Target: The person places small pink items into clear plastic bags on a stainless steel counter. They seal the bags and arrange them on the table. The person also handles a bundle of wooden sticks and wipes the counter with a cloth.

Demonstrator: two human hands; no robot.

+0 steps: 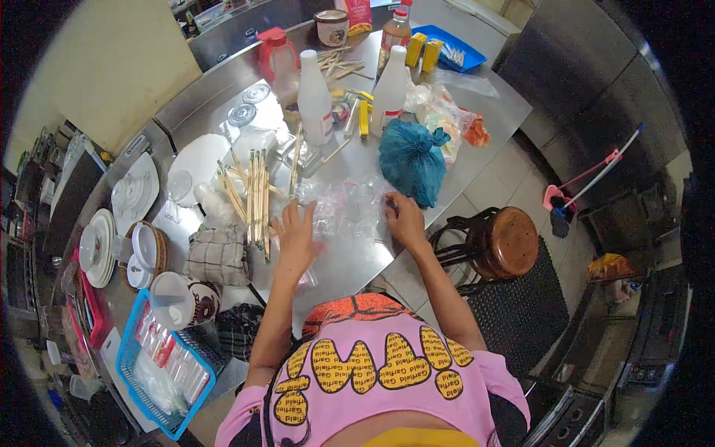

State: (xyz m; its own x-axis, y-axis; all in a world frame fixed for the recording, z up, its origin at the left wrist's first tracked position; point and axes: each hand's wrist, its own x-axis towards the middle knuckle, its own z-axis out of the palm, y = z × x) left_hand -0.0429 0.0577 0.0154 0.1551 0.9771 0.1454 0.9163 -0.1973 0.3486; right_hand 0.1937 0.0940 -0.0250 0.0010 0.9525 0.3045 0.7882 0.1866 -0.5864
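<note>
Small clear plastic bags (352, 209) lie spread on the steel table (357, 268) between my hands. My left hand (296, 232), fingers apart, is at their left edge, beside a bundle of paired wooden chopsticks (257, 195). My right hand (403, 217) is at their right edge with its fingers bent; whether it pinches a bag cannot be made out. A knotted blue plastic bag (412, 159) stands just beyond my right hand. A folded checked cloth (218, 254) lies left of the chopsticks.
Two white bottles (315, 106) (390, 89) stand farther back, near yellow boxes (423, 51) and a blue tray (458, 47). Stacked plates (98, 248) and a blue plastic basket (129, 385) are at left. A round wooden stool (511, 242) stands right of the table.
</note>
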